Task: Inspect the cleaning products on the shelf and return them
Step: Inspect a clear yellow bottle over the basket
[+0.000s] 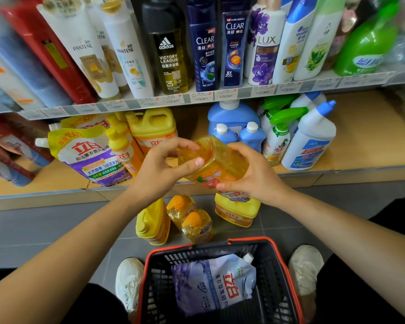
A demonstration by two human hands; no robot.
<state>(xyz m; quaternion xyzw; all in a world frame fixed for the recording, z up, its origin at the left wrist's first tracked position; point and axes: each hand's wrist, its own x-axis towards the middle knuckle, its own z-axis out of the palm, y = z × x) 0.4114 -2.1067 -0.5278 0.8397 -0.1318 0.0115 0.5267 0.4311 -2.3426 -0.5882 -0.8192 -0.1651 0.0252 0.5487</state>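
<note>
Yellow detergent bottle (214,162) was held mid-air, long axis 11-to-5 o'clock. Left hand (164,169) gripped its 9 o'clock side, right hand (253,176) its 3 o'clock side, both equally near. Lower shelf (360,146) lay at 12 o'clock, just beyond.

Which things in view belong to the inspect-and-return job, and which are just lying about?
Job: yellow bottle, gripped by left hand and right hand; lower shelf with its cleaning products; likely the yellow jugs on the floor.
Lying about: shampoo bottles on the upper shelf; basket holding a pouch; white shoes.
</note>
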